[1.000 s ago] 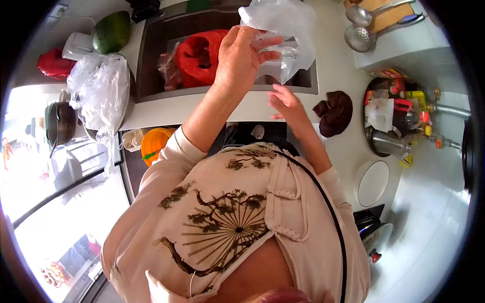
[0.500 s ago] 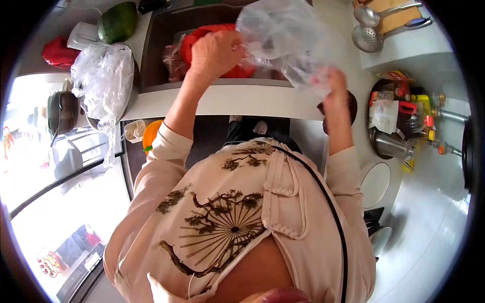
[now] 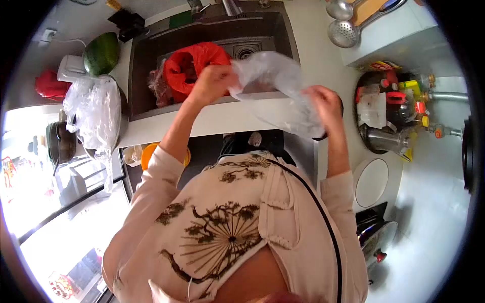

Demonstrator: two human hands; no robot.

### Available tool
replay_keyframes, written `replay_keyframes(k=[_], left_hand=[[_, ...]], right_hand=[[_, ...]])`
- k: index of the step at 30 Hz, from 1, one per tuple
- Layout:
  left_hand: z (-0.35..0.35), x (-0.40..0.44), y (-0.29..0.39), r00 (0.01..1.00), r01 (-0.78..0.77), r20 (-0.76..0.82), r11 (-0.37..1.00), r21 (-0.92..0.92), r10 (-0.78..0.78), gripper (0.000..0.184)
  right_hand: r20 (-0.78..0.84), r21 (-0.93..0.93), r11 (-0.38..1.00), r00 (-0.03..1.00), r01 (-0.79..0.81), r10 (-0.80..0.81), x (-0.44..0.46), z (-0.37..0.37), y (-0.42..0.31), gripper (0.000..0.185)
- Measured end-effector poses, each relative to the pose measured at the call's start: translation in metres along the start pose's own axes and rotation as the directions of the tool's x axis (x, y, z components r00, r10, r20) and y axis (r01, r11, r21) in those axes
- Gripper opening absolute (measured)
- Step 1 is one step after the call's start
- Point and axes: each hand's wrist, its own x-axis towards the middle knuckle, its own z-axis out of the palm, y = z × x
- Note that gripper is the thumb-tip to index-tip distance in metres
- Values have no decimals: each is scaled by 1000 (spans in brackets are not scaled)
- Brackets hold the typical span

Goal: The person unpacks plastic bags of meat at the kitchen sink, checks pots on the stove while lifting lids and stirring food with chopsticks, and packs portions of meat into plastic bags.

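Between my two hands a clear plastic bag [image 3: 275, 76] is stretched out over the front edge of the sink [image 3: 212, 107]. My left hand [image 3: 214, 83] is closed on the bag's left end, close to the red plastic bag [image 3: 202, 54] that lies open-mouthed in the sink. At the bag's right side my right hand [image 3: 326, 103] grips it with bent fingers. The bag hangs loose and blurred, its lower part over the counter's front edge. A dark brown item is mostly hidden behind my right hand.
On the left counter are a watermelon [image 3: 101, 54], a white container [image 3: 71, 68] and a heap of clear bags [image 3: 93, 103]. A tray of bottles [image 3: 371, 144], a white lid [image 3: 372, 183] and metal ladles [image 3: 343, 34] are on the right. An orange bucket [image 3: 147, 155] stands below.
My right hand has moved from near the counter edge to the right and taken hold of the clear bag. The bag has come down and spread between my hands. The view has shifted, showing more sink.
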Motion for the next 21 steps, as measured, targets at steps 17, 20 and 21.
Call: replay_keyframes(k=[17,20,21], left_hand=[[-30,-1,29,881,48,-377,848,-528,-285,21],[-56,-2,-18,988,23,-118,859,-512,-97,43],[-63,-3,-36,985,37,-128,864,-502,-117,43]], right_hand=[[-250,77,994,967,71,-50,8,-23,-29,27],[-156,439,889,963,-131,219,18,-15,-34,23],[-99,531,828,957,-180,272,22,-13,-32,25]])
